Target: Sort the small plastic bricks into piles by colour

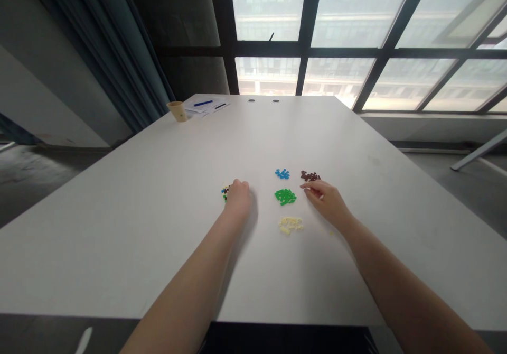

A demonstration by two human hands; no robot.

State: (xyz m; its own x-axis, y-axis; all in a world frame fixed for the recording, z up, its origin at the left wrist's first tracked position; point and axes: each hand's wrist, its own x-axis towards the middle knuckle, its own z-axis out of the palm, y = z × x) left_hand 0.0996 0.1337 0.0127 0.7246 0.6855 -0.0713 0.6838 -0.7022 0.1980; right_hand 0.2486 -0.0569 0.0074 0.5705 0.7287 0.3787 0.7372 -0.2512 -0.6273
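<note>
Head view. Person stands at the near edge of a long white laminate table (154, 222), both bare forearms reaching out over it.

Left hand (238, 198): curled, knuckles up, fingers bent down at the edge of a mixed heap of tiny plastic pieces (225, 193), multicoloured and mostly hidden by the hand. Cannot tell whether it has hold of anything.

Right hand (327, 201): partly open, fingers stretched forward, thumb and forefinger close together, just short of a dark brown pile (310, 176). A pale speck shows near the fingers (320, 196); too small to say if it is held.

Between the hands lie three more sorted piles: blue (282, 174), green (285, 196) and cream (291, 225). One loose cream piece (331, 232) sits apart, to the right. All are small, matte, stubby and blocky, with edges too fine to read from here.

Pieces this small seem to call for fingertip pinches, with a low, slow approach so that neighbours are not nudged out of place.

Far end of the table: a tan paper cup (177, 111), loose white papers (206, 106) and a blue pen (203, 103). Beyond, a dark-framed window (336, 26) and a heavy teal curtain (114, 53).
</note>
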